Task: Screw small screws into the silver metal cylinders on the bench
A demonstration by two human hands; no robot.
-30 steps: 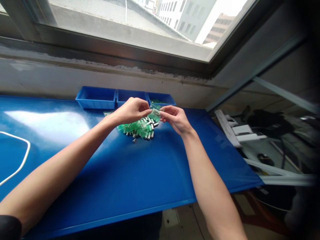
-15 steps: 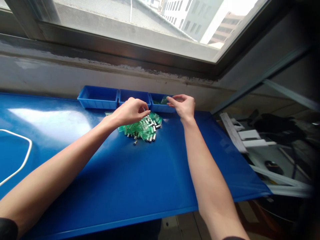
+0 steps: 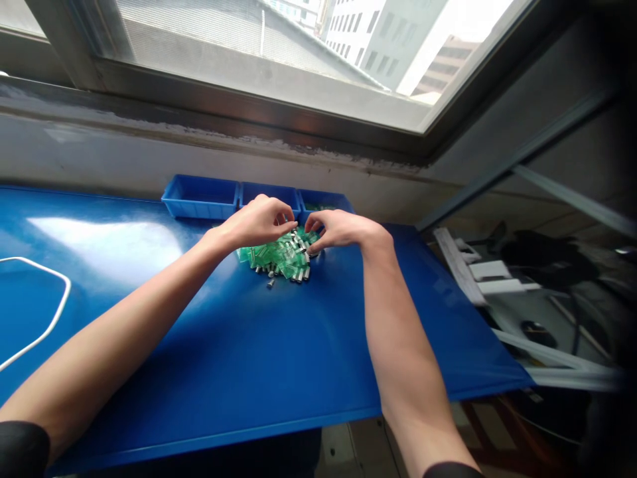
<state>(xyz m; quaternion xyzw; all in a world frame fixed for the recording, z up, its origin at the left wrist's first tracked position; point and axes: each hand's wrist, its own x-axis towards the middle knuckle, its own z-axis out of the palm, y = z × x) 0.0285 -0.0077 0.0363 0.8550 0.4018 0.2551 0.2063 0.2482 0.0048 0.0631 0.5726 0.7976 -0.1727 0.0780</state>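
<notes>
My left hand [image 3: 263,220] hovers over the left and back part of a pile of small green translucent pieces and silvery metal parts [image 3: 284,257]. Its fingers are curled, with thumb and fingertips close together; whatever they pinch, if anything, is too small to make out. At the pile's right edge is my right hand [image 3: 338,229], thumb and fingers apart, nothing visible between them. Behind the hands stand three blue bins: the left bin [image 3: 199,210], the middle bin [image 3: 271,192] and the right bin [image 3: 343,201]. Some green pieces lie in the right bin.
One loose metal part [image 3: 271,283] lies just in front of the pile on the blue table [image 3: 249,358]. A white cable [image 3: 62,302] curves along the left. The window frame [image 3: 249,99] rises behind the bins. Beyond the table's right edge are white metal parts [image 3: 490,270].
My right hand has moved from the right bin, where it held a green piece, left and down to the pile, its fingers opened. My left hand has stayed almost still.
</notes>
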